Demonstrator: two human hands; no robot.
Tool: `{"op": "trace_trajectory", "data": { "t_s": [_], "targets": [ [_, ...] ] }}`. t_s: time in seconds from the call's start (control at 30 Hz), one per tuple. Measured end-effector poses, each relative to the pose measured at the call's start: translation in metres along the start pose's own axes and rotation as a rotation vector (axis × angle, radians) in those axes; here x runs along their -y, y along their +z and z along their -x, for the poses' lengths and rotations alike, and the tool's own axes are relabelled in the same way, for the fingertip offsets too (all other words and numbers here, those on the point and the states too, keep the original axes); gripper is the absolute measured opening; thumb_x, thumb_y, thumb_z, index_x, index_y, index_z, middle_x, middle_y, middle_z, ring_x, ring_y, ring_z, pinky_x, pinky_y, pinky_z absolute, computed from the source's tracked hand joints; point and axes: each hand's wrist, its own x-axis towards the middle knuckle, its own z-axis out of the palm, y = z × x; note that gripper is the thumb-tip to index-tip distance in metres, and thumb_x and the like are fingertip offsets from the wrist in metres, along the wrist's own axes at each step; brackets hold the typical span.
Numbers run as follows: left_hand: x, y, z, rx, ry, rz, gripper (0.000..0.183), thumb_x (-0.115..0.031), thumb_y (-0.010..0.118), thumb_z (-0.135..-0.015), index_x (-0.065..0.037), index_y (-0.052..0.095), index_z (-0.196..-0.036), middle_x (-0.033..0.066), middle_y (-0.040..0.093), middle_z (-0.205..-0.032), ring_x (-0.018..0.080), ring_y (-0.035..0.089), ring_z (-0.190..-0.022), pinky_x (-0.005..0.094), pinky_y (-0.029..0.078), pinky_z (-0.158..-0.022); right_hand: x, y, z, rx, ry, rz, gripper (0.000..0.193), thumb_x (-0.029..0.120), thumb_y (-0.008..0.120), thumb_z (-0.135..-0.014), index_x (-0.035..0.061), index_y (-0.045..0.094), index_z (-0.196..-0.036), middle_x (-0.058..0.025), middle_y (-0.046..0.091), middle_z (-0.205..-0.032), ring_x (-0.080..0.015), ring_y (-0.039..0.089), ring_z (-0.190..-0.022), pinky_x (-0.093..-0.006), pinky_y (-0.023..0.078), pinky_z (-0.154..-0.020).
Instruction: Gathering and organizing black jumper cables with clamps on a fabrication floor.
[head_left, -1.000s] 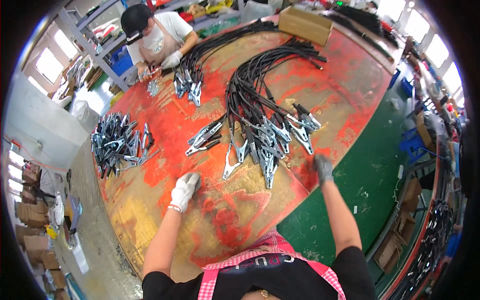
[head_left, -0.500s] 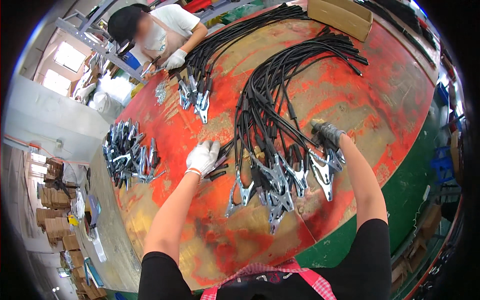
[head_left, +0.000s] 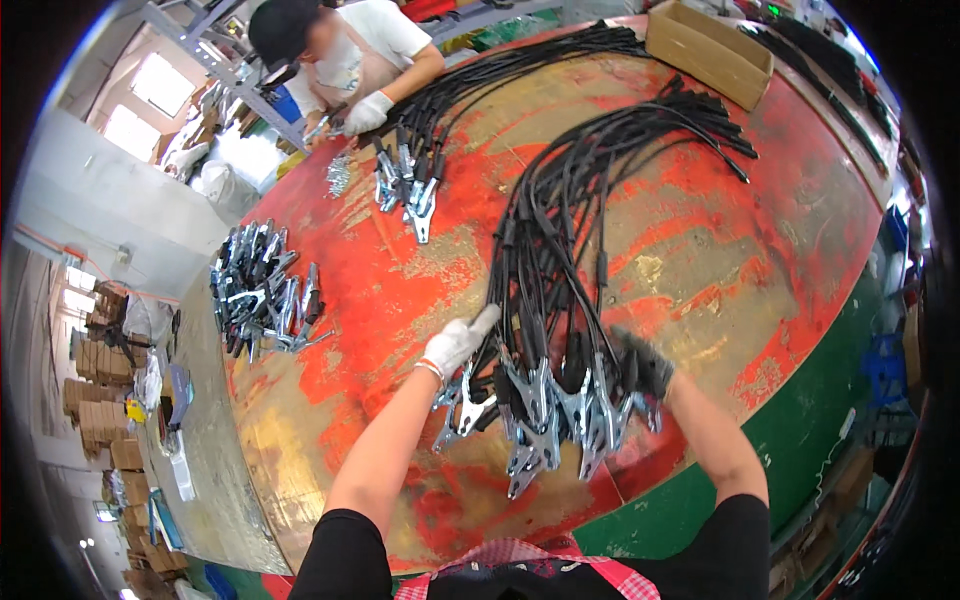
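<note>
Many black cables (head_left: 545, 215) lie in one thick bundle between our two gloved hands. Their silver spring clamps (head_left: 535, 400) fan out on the near side of our grip, while their lengths arch away beyond it and bend right to a cluster of ends. Our left hand (head_left: 458, 345), in a white glove, is at the left edge of the bundle, just above the leftmost clamps; its fingers lie close together, and we cannot tell whether they pinch a cable. Our right hand (head_left: 645, 365), in a dark grey glove, is at the right edge, beside the rightmost clamps; its fingertips blend into the dark cables, so we cannot tell whether they close on anything.

Under our grip spreads a table (head_left: 690, 300) with a worn red and tan top. Well to the left of our left hand we see a heap of loose clamps (head_left: 262, 290). Beyond our left hand, a second bundle (head_left: 590, 42) of cables ends in its own clamps, with small metal parts (head_left: 339, 175) near them and a co-worker (head_left: 355, 65) in a dark cap behind. Far beyond our right hand stands an open cardboard box (head_left: 710, 52); right of that hand, past the table edge, is green floor (head_left: 800, 420).
</note>
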Motion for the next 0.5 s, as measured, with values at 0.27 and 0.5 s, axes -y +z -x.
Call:
{"op": "trace_trajectory", "data": {
  "t_s": [0.27, 0.5],
  "targets": [
    [0.048, 0.028, 0.051, 0.230, -0.058, 0.047, 0.078, -0.074, 0.038, -0.085, -0.010, 0.063, -0.121, 0.0166, 0.064, -0.117, 0.0319, 0.057, -0.115, 0.0367, 0.040, -0.097, -0.091, 0.085, 0.029, -0.019, 0.019, -0.235, 0.049, 0.047, 0.043, -0.096, 0.0103, 0.056, -0.125, -0.0080, 0.068, -0.104, -0.0196, 0.067, -0.084, -0.0331, 0.056, -0.074],
    [0.128, 0.052, 0.117, 0.179, 0.247, 0.115, 0.077, -0.072, 0.040, -0.086, -0.005, 0.066, -0.115, 0.0187, 0.065, -0.111, 0.0342, 0.058, -0.112, 0.0387, 0.043, -0.093, -0.191, 0.178, 0.038, 0.345, -0.025, -0.533, 0.037, 0.029, 0.043, -0.097, 0.0072, 0.056, -0.125, -0.0092, 0.064, -0.117, -0.0211, 0.063, -0.100, -0.0352, 0.050, -0.093]
  ]
}}
